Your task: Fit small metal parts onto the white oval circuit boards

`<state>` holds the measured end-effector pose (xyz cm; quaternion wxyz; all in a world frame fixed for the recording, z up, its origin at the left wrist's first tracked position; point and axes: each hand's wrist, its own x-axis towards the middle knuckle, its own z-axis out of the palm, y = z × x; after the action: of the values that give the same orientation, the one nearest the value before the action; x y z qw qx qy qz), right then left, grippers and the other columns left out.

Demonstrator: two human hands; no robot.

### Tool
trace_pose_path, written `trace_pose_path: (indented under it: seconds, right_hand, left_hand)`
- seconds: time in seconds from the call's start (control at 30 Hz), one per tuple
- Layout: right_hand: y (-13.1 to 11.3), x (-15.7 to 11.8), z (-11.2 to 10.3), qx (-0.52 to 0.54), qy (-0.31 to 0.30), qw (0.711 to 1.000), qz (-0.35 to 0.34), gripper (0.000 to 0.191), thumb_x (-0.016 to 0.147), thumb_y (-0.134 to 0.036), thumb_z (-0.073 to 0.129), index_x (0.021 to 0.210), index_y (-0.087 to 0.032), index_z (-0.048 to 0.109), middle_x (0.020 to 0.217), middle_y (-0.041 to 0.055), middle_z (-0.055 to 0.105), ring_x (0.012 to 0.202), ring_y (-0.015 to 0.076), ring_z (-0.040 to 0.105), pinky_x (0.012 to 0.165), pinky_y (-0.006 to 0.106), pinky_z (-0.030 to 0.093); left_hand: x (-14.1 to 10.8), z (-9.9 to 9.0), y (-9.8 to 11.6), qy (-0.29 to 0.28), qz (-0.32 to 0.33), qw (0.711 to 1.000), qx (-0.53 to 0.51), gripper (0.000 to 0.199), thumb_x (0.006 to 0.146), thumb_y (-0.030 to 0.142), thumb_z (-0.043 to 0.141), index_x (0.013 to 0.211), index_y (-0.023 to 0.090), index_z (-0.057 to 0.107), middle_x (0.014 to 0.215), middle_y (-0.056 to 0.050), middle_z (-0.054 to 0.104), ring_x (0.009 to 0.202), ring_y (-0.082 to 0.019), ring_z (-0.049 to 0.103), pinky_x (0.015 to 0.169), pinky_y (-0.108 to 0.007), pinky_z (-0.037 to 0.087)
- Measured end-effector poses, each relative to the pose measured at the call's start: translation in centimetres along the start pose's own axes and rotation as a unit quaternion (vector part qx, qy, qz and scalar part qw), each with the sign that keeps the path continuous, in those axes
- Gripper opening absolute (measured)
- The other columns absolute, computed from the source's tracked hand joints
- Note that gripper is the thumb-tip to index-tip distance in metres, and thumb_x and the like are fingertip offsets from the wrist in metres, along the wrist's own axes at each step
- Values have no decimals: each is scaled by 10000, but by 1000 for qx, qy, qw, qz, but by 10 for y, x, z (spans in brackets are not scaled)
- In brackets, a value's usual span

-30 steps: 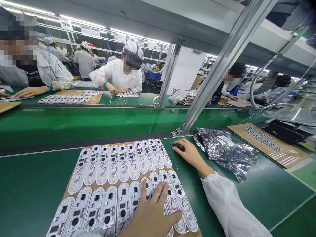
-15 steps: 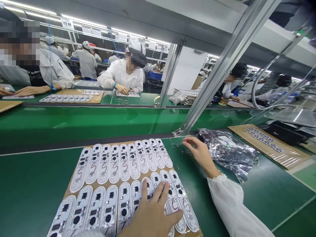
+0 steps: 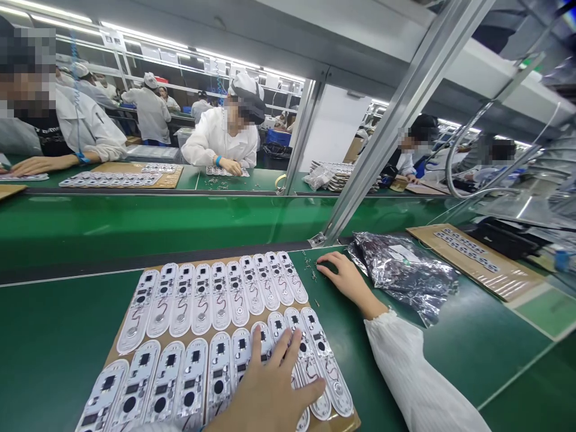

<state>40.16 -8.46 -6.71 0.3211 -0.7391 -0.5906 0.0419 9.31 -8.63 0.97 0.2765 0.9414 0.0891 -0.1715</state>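
Two rows of white oval-ended housings with circuit boards (image 3: 202,297) lie on a brown cardboard sheet (image 3: 355,420). My left hand (image 3: 274,384) rests over the front row with its fingers spread, holding nothing. Beyond the sheet's right back corner, my right hand (image 3: 344,279) is at a scatter of tiny metal parts (image 3: 308,264) on the green table. Its thumb and forefinger are apart, and nothing shows between them. One small part (image 3: 316,303) lies alone near the back row's right end.
A clear plastic bag with dark contents (image 3: 405,273) lies right of my right hand. Farther right is another cardboard sheet with small boards (image 3: 517,279). A metal post (image 3: 373,168) rises behind the table. Across the green divider (image 3: 180,222), people in white work at a bench.
The view has shifted slightly, moving the scene left. My right hand has moved a little towards the near edge of the scattered parts. My left hand stays over the front row.
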Motion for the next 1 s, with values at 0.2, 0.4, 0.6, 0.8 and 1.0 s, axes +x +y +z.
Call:
trace_pose_path:
  seconds: [0.2,0.4,0.6,0.8,1.0]
  right_hand:
    - [-3,1,2,13,3,1000,0,221,888,-447,552,865,-257,663,919,43,724,885,259,663,840,416,506]
    - [-7,-3,-7,63,42,997,-1,259,893,-468,554,953,-235,648,990,75,719,921,254,678,873,415,529]
    - [0,-7,-22,50,36,998,13,293,878,-485,561,982,-236,676,966,74,717,884,254,670,817,413,531]
    - [16,-13,-28,6,-24,999,33,266,751,-522,652,769,-266,719,843,49,691,748,240,642,725,399,515]
    - [17,-13,-22,24,-34,998,44,279,784,-510,602,821,-250,698,797,38,698,753,232,663,718,377,528]
  left_hand:
    - [2,3,-3,4,9,1000,0,455,1009,430,399,1429,282,494,1588,-201,113,1476,-400,89,1066,-787,84]
    - [2,4,-4,0,7,1000,-6,443,1018,400,388,1425,269,502,1594,-209,121,1479,-403,100,1066,-789,72]
    - [3,8,-5,15,14,1000,3,460,999,425,426,1427,268,492,1591,-230,123,1477,-418,100,1031,-822,62]
    - [4,10,-8,18,15,1000,3,448,1016,424,376,1421,276,497,1584,-236,127,1473,-400,105,1045,-797,89]
    - [5,12,-10,37,29,999,9,480,996,471,413,1427,275,492,1571,-260,130,1467,-412,100,1012,-817,69]
